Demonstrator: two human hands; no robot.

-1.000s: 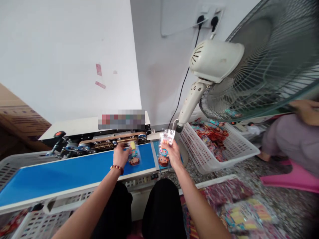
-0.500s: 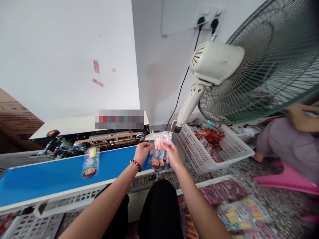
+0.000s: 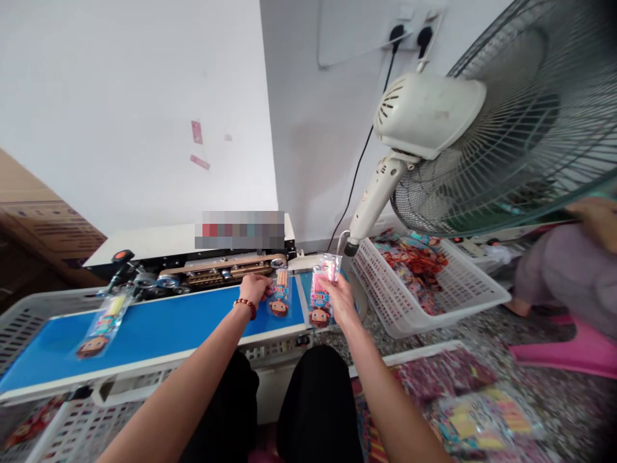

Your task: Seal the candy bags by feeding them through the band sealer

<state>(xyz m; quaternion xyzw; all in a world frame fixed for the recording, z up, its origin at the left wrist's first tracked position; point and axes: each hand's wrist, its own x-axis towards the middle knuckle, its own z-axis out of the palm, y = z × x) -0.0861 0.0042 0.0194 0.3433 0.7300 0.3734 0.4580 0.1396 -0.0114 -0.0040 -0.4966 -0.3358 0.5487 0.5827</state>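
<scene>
L hand [image 3: 255,288] pinching edge of packet [image 3: 279,303], flat on blue belt [image 3: 168,331] nr rollers [image 3: 168,281]. R hand [image 3: 340,297] grasping min. 2 spare pkts [image 3: 319,310] at belt's R end. Another pkt [image 3: 102,325] far L on belt. Fan [image 3: 429,112] upper R.

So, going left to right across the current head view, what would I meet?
Brown cardboard box, clear plastic packet with yellow contents, left grip, clear plastic packet with orange contents, clear plastic packet with pink contents, heaped white plastic basket, pink plastic seat.
</scene>
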